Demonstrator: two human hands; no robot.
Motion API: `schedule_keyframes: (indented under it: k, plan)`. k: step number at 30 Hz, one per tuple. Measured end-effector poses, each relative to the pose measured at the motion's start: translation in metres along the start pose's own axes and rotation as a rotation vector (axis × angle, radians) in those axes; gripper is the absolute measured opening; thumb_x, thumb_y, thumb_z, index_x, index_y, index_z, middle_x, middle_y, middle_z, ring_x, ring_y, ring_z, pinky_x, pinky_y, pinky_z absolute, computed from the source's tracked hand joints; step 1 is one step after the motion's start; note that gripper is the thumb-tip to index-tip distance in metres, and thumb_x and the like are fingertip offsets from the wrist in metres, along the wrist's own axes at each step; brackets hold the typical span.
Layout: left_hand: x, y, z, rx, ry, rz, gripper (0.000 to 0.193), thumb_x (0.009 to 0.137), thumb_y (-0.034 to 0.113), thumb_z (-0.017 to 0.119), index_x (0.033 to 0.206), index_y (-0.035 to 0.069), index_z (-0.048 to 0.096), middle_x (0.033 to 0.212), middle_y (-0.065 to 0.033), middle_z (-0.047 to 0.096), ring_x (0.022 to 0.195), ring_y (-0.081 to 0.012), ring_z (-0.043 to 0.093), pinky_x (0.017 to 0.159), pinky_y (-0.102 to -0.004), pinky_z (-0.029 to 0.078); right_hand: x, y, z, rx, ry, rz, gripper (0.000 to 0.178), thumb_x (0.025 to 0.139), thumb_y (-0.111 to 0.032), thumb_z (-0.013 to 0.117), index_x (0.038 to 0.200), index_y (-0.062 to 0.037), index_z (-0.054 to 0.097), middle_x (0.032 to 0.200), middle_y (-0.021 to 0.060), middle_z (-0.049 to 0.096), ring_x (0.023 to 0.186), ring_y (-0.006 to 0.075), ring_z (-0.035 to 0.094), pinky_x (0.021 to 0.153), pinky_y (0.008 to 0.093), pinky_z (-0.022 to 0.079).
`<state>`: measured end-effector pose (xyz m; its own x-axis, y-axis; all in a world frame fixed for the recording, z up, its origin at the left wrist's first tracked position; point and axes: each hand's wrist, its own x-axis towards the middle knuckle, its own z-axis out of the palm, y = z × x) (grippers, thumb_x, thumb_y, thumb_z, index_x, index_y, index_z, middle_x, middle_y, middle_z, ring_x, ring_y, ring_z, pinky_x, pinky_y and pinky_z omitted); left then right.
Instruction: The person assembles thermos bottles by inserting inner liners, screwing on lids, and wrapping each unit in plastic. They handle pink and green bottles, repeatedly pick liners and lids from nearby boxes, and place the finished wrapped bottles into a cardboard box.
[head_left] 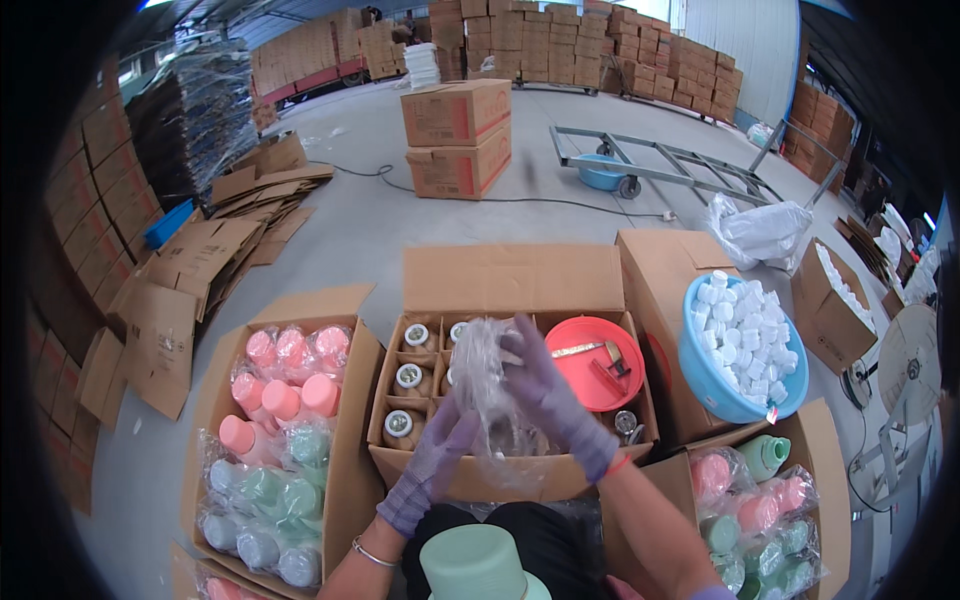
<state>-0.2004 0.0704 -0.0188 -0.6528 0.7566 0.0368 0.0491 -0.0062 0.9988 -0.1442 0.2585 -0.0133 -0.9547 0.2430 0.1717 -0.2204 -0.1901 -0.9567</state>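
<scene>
A crumpled clear plastic bag (485,390) hangs over the divided carton (510,275) in front of me. My right hand (555,390), in a purple glove, grips the bag's upper right side. My left hand (435,455), gloved alike, is at its lower left edge with fingers stretched upward and apart. Round white-rimmed tops (409,376) show in the carton's cells. A pink round lid or basin (597,365) lies on the carton's right part, holding a red-handled tool (608,375) and a metal strip. Close to me, a pale green cup-shaped piece (475,560) stands at the lower edge.
Left, an open carton (352,420) holds bagged pink, green and grey-blue cups. Another carton (820,480) at right holds similar ones. A blue basin (700,385) of white caps sits on a box. Ahead are two stacked cartons (455,150), a floor cable and a metal frame cart (665,160).
</scene>
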Motion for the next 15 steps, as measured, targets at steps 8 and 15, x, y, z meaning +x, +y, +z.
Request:
schedule_keyframes:
  k: [8,15]
  plan:
    - [-0.036,-0.035,-0.038,0.353,0.317,0.471,0.035,0.095,0.019,0.064,0.121,-0.003,0.060,0.120,-0.0131,0.064,0.103,-0.0185,0.065,0.085,-0.0311,0.055,-0.045,0.024,0.001,-0.899,-0.114,-0.058,0.080,0.083,-0.023,0.077,0.150,-0.0033,0.038,0.142,0.0188,0.049,0.120,0.0239,0.058,0.100,0.0362,0.047]
    - [-0.107,-0.040,-0.057,0.899,0.192,0.734,0.038,0.094,0.020,0.067,0.124,-0.002,0.058,0.111,-0.0118,0.067,0.086,-0.0207,0.062,0.073,-0.0349,0.053,-0.094,0.053,-0.022,-0.020,0.483,0.236,0.029,0.081,0.002,0.048,0.103,0.0023,0.068,0.096,0.0084,0.069,0.088,0.0160,0.064,0.079,0.0284,0.053]
